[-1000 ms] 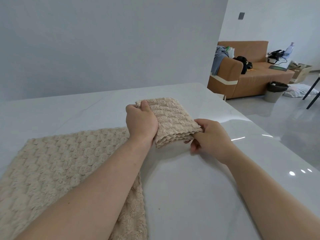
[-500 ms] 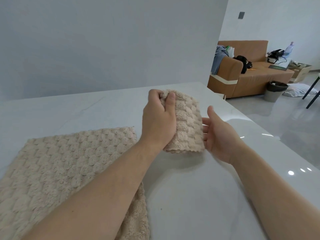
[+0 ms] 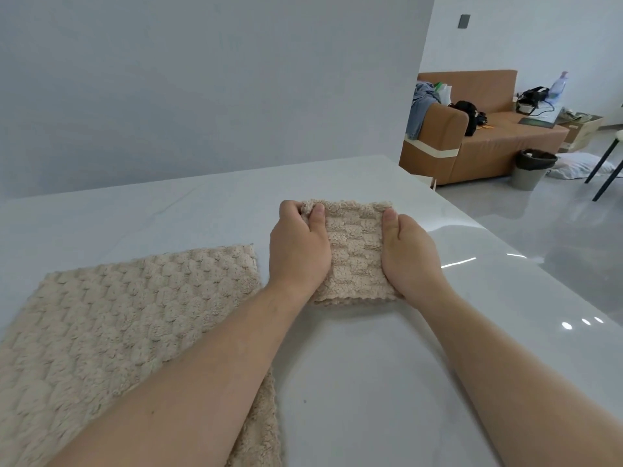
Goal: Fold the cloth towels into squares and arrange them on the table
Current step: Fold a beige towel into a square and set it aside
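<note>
White stone table (image 3: 371, 382) fills most of my frame, with the unfolded towel (image 3: 118, 325) lying flat at lower left. At centre, the folded towel (image 3: 354, 251), upright in the air half a second ago, now lies level, probably on the tabletop, though I can't see beneath it. I judge this square ready to place. My left hand (image 3: 298, 251) pinches its left edge, thumb on top. My right hand (image 3: 409, 257), open a moment back, now clasps the right edge.

Plain grey wall (image 3: 202, 79) behind white glossy table (image 3: 371, 365); right: cluttered tan sofa (image 3: 488, 146), dark waste bin (image 3: 531, 170), shiny grey floor (image 3: 546, 237) reflecting light.
</note>
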Available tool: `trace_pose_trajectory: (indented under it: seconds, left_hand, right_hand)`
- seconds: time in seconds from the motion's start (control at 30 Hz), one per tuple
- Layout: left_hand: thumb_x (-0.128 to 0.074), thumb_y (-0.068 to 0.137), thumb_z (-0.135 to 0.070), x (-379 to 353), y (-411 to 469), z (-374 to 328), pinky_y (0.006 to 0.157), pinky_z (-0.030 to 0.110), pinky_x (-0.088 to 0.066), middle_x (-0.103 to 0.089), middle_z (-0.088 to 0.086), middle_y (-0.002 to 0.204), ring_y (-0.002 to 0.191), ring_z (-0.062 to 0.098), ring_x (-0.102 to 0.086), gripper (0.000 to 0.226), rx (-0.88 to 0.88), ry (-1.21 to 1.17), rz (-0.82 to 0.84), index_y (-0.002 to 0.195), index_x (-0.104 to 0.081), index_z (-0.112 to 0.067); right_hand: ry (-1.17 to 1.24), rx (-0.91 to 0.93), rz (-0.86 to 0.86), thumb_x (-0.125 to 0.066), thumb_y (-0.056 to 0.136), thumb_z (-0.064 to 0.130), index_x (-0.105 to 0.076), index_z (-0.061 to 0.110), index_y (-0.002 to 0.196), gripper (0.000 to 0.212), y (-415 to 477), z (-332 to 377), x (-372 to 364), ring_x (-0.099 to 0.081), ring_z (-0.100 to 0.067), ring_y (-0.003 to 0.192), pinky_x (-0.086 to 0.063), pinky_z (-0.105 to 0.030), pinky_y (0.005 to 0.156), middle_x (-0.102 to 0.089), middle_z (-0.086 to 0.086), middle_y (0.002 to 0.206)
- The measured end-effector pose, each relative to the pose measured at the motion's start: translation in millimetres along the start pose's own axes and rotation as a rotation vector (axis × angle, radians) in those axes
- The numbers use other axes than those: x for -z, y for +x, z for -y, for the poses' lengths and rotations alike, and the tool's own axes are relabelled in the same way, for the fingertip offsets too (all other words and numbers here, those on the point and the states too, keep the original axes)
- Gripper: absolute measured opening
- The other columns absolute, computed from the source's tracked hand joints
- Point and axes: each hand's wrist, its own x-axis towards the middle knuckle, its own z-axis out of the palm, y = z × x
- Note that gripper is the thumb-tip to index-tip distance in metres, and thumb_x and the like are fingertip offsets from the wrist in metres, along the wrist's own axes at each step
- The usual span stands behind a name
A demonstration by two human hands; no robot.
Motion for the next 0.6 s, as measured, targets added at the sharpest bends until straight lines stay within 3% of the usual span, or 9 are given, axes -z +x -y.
trace_pose_trajectory:
  seconds: [0.1, 0.2, 0.27, 0.33, 0.43, 0.53, 0.6]
  left_hand:
    - [-0.047, 0.106, -0.037, -1.4, 1.9, 3.4, 0.053, 0.012, -0.037, -0.054, -0.008, 0.074, 0.066, 0.003, -0.051, 0.023, 0.057, -0.034, 0.003, 0.111, -0.048, -0.015]
    - [-0.047, 0.106, -0.037, -1.6, 3.0, 6.3, 0.052, 0.013, -0.036, -0.053, -0.006, 0.073, 0.064, 0.005, -0.05, 0.023, 0.11, -0.059, -0.004, 0.109, -0.049, -0.014]
    - [-0.046, 0.107, -0.035, -0.8, 2.2, 7.4, 0.052, 0.011, -0.037, -0.053, -0.006, 0.071, 0.062, 0.005, -0.049, 0.021, 0.088, -0.051, -0.004, 0.109, -0.048, -0.014]
    - [-0.046, 0.107, -0.034, 0.9, 0.8, 7.5, 0.052, 0.01, -0.037, -0.051, -0.007, 0.069, 0.06, 0.005, -0.047, 0.02, 0.056, -0.05, 0.008, 0.11, -0.047, -0.015]
    - [-0.045, 0.107, -0.036, 1.4, -1.9, 6.6, 0.052, 0.011, -0.037, -0.05, -0.007, 0.066, 0.055, 0.003, -0.048, 0.021, 0.024, -0.053, 0.051, 0.112, -0.047, -0.016]
    - [-0.04, 0.107, -0.041, -0.4, -5.2, 6.4, 0.055, 0.01, -0.038, -0.052, -0.007, 0.068, 0.057, -0.005, -0.052, 0.029, 0.004, -0.067, 0.053, 0.105, -0.049, -0.013]
    - [-0.033, 0.108, -0.045, -1.8, -5.2, 6.9, 0.056, 0.013, -0.038, -0.056, -0.006, 0.073, 0.061, 0.001, -0.053, 0.037, 0.015, -0.05, 0.048, 0.1, -0.051, -0.013]
  right_hand:
    - [0.001, 0.022, -0.024, -0.028, 0.109, 0.044, -0.042, 0.019, 0.074, 0.045, 0.0, 2.0, -0.3, -0.046, -0.009, 0.065, -0.027, -0.028, 0.055, -0.053, 0.002, 0.074]
    - [0.039, 0.043, -0.019, -0.031, 0.109, 0.044, -0.041, 0.016, 0.074, 0.046, -1.0, 4.9, 1.0, -0.045, -0.012, 0.064, -0.029, -0.026, 0.054, -0.052, 0.001, 0.072]
    - [0.089, 0.036, 0.02, -0.033, 0.107, 0.048, -0.045, 0.012, 0.074, 0.05, -1.1, 3.7, 3.7, -0.05, -0.019, 0.067, -0.037, -0.033, 0.06, -0.054, -0.003, 0.07]
    - [0.171, -0.002, 0.075, -0.034, 0.103, 0.057, -0.057, 0.002, 0.087, 0.061, -0.6, 1.5, 7.5, -0.062, -0.03, 0.081, -0.052, -0.043, 0.077, -0.065, -0.017, 0.084]
    - [0.238, -0.059, 0.087, -0.029, 0.098, 0.068, -0.062, 0.0, 0.104, 0.076, -0.3, 0.2, 10.9, -0.064, -0.035, 0.099, -0.052, -0.05, 0.094, -0.068, -0.02, 0.106]
    - [0.226, -0.052, 0.026, -0.031, 0.103, 0.059, -0.06, 0.005, 0.096, 0.061, 4.5, -4.4, 8.8, -0.061, -0.028, 0.088, -0.05, -0.042, 0.084, -0.066, -0.012, 0.09]
    - [0.2, -0.025, -0.01, -0.036, 0.106, 0.049, -0.057, 0.011, 0.091, 0.046, 5.6, -6.8, 8.2, -0.055, -0.019, 0.079, -0.043, -0.036, 0.072, -0.06, 0.0, 0.081]
